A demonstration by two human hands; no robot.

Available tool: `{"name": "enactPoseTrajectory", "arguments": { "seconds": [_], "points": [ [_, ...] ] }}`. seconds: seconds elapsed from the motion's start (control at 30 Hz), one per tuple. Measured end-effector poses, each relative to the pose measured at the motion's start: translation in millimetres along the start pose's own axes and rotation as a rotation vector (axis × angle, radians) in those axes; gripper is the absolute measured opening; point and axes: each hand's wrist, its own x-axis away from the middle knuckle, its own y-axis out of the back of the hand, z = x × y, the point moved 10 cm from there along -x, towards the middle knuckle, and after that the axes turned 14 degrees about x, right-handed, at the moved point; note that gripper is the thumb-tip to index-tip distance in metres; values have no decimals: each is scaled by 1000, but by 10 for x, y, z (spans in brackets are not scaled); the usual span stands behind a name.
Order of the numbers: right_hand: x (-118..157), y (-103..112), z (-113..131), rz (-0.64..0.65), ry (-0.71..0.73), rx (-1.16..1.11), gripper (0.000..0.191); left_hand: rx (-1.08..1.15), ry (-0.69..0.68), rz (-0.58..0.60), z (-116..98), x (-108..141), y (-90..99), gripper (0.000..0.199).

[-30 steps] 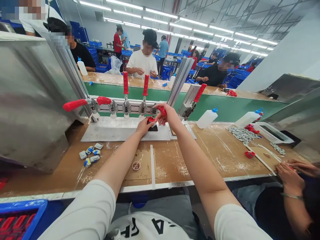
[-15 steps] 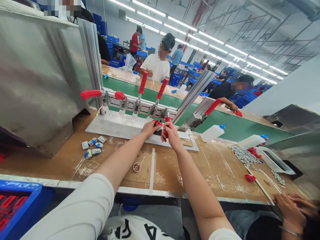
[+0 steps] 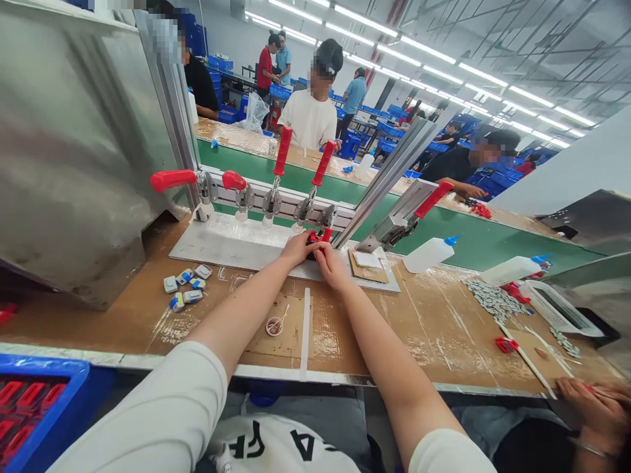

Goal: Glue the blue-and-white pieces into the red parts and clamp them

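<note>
- The left hand has its fingers at a small red-and-black part on the long silver metal plate; whether they are clamped on it I cannot tell.
- The right hand is close together with the left, fingertips at the same part; its grip is hidden.
- Just above the fingers is a short red clamp handle.
- Behind them, a silver metal rail carries more clamps: two red grips stand up, two others point left or forward.
- Right of the hands, a white rectangular block lies on a brown board.
- Nearer the person are a small round cup with a thin stick in it and a long white strip.
- Well left lie grey-white blocks with blue and yellow markings.
- Far right, a white plastic bottle with a blue cap leans.
</note>
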Motion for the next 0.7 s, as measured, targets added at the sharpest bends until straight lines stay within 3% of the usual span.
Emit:
{"name": "enactPoseTrajectory", "arguments": {
  "seconds": [0.13,0.23,0.3,0.4,0.47,0.57,0.63,0.7],
  "points": [
    [-1,-31,-49,-38,-59,145,43,-21,7,6,-117,61,2,53],
    [87,24,68,-43,-63,188,49,-57,39,-6,-195,199,138,58],
    [197,155,151,-110,-94,221,52,-92,53,-12,-241,432,357,57],
    [390,323,354,-212,-87,206,48,-236,43,7,-323,1014,851,47],
    [467,177,682,-70,121,157,45,-447,83,-32,-327,1450,1293,43],
    [677,-188,1203,270,472,108,53,-834,270,-130,-229,1984,1886,36],
    [771,-319,1373,377,547,128,57,-1012,382,-108,-140,2196,2032,30],
    [818,-393,1466,409,574,170,56,-1089,435,-66,-74,2292,2035,25]
  ]
}}
